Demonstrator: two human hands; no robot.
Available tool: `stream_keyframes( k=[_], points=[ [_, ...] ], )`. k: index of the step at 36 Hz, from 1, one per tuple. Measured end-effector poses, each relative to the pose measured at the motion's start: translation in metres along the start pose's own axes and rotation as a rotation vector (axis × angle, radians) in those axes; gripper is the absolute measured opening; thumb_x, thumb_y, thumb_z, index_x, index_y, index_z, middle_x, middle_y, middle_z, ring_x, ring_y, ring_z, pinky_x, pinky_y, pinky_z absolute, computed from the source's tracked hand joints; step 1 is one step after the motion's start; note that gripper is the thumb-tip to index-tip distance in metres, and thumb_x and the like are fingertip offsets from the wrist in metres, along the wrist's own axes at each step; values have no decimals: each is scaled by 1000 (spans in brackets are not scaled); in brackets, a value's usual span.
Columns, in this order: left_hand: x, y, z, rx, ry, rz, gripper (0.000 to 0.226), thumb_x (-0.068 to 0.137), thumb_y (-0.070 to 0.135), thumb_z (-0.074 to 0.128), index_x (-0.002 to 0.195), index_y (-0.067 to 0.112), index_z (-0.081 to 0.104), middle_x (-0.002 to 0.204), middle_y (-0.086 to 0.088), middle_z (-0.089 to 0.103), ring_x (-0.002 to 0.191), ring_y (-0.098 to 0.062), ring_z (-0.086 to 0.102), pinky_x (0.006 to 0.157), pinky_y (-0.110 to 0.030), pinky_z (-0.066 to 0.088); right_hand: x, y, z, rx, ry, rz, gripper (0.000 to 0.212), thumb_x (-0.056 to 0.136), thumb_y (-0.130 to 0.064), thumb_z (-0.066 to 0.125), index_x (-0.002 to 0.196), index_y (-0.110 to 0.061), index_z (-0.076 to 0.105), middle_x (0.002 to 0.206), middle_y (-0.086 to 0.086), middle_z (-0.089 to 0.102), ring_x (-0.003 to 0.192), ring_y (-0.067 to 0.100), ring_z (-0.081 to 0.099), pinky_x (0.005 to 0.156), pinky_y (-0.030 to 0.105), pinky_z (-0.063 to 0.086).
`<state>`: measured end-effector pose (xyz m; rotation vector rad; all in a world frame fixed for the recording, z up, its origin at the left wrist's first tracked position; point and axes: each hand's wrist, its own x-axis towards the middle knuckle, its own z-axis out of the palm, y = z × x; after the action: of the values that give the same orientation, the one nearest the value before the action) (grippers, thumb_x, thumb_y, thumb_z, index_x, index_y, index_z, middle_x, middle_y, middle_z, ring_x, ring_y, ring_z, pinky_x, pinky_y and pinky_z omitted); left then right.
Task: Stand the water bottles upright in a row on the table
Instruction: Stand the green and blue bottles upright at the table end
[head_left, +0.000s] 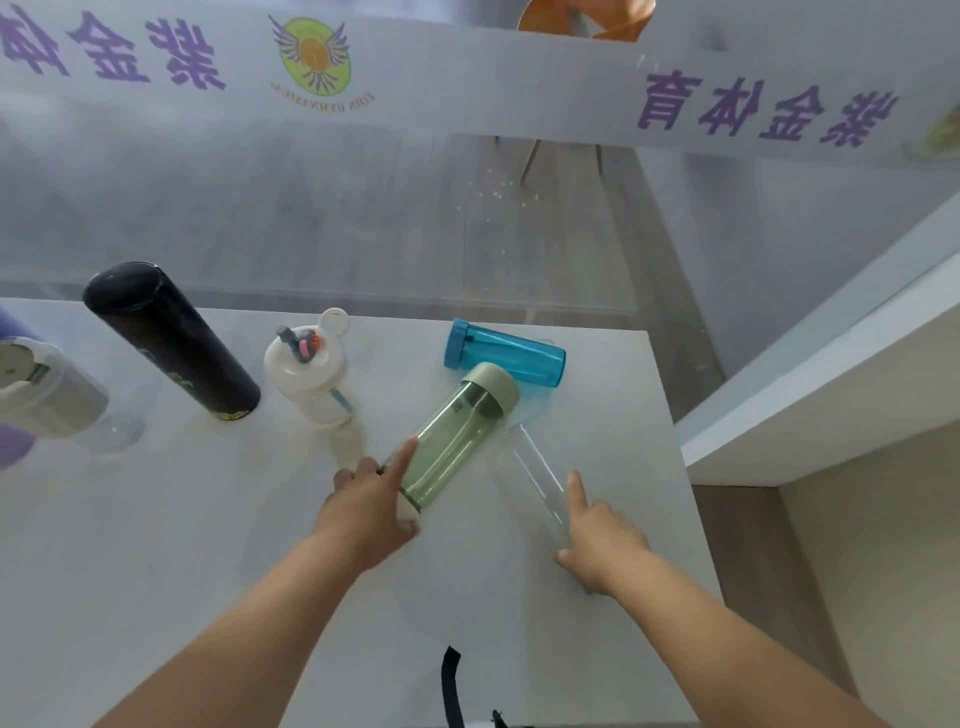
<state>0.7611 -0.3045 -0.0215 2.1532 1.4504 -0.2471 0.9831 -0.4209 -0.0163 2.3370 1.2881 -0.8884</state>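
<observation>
A green bottle (457, 439) with a pale cap tilts over the table (208, 545); my left hand (371, 506) grips its base, index finger along its side. To its right a clear bottle (535, 475) lies on the table, and my right hand (597, 535) holds its near end. A blue bottle (506, 353) lies on its side behind them. A black flask (169, 340), a white-lidded clear bottle (306, 371) and a grey-lidded bottle (44, 387) stand upright in a row at the left.
The table's right edge (675, 467) runs close to the clear bottle, with a white ledge (810, 395) beyond it. A frosted glass wall with purple lettering (467, 78) rises behind the table. A black strap (452, 686) hangs at the near edge.
</observation>
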Motion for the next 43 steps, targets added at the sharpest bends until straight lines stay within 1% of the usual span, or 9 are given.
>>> stream_keyframes(
  k=[7,10,13,19,25,29,36,40,43],
  points=[
    [-9,6,-22,-101,125,60,84,71,41,67,140,40,20,116,-4,45,107,-27,40,89,-35,44,-9,4,-16,85,143,11,79,86,-32,54,149,-19,9,129,17,45,113,34,50,89,39,45],
    [-11,13,-42,-140,188,106,81,68,40,71,137,36,28,117,-4,48,109,-28,43,91,-37,45,-14,6,-28,124,249,-3,60,83,-32,58,134,-16,31,121,14,47,104,31,52,83,36,47],
    [-14,25,-63,-193,262,136,79,66,37,73,135,34,33,118,-4,47,106,-27,45,90,-37,45,-19,8,-42,154,347,-22,47,81,-33,60,121,-17,40,113,10,48,93,26,52,81,34,50],
    [-20,46,-100,-252,373,234,76,67,36,76,130,30,33,118,-3,44,101,-23,47,87,-36,48,-28,8,-69,194,539,-83,58,84,-40,66,131,-20,39,119,5,48,95,16,53,79,22,46],
    [-23,54,-127,-229,436,274,70,70,38,76,128,25,40,127,-1,41,100,-14,36,83,-25,40,-31,-4,-89,248,656,-187,51,79,-40,73,117,-19,46,107,2,51,86,17,56,80,23,52],
    [-22,57,-138,-185,421,276,71,70,43,75,129,26,39,130,1,44,101,-14,42,82,-26,47,-30,-15,-101,246,672,-257,48,77,-42,75,109,-21,45,97,-3,48,83,16,55,77,20,51],
    [-18,58,-146,-50,380,236,73,68,53,73,128,25,41,126,1,53,104,-19,53,85,-32,54,-26,-32,-114,199,618,-341,58,75,-42,77,118,-19,46,110,1,55,92,15,53,81,24,51],
    [-16,56,-146,-8,374,214,73,71,57,68,131,27,39,130,2,52,108,-20,53,85,-33,54,-23,-37,-117,155,571,-354,58,76,-42,76,120,-17,46,112,3,54,89,14,48,76,21,43],
    [-15,53,-146,35,387,215,73,75,60,63,135,28,36,140,4,43,123,-24,43,95,-38,48,-21,-40,-117,138,554,-371,59,78,-41,74,124,-17,45,116,4,54,93,15,48,80,22,43]
  ],
)
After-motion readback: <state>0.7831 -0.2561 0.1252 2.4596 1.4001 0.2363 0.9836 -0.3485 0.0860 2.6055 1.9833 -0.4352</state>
